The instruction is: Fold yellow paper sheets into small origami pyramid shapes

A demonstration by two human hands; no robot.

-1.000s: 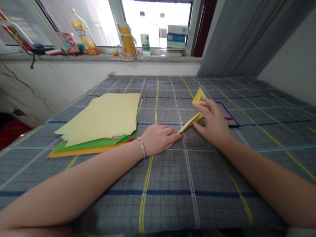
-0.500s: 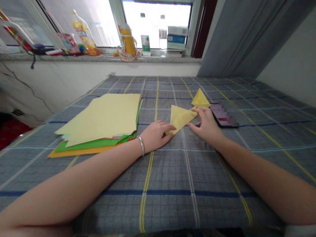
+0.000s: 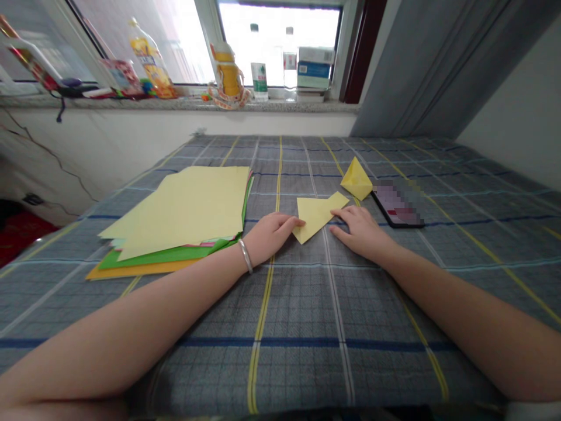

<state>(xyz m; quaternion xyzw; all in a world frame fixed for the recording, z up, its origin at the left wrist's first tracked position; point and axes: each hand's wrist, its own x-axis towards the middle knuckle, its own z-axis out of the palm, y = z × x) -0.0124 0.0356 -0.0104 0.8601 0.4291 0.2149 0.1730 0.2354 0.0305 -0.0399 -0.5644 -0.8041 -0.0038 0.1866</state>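
A folded piece of yellow paper [image 3: 314,213] lies on the checked cloth, with a short flap sticking out at its upper right. My left hand [image 3: 270,237], with a silver bracelet at the wrist, pinches the paper's left edge, thumb on top and fingers partly hidden. At the paper's right edge rests my right hand [image 3: 363,231], fingertips touching it and thumb apart from the fingers. Just beyond the right hand stands a second yellow paper, folded into a pointed shape [image 3: 356,179].
Left of my hands sits a stack of coloured paper [image 3: 188,210], yellow on top, green and orange below. A phone [image 3: 397,204] lies to the right. Bottles, a yellow flask [image 3: 228,70] and boxes [image 3: 314,67] line the windowsill.
The paper, seen as a narrow strip a second ago, has turned to show its broad face flat. My right hand has moved back toward me, uncovering the pointed folded paper.
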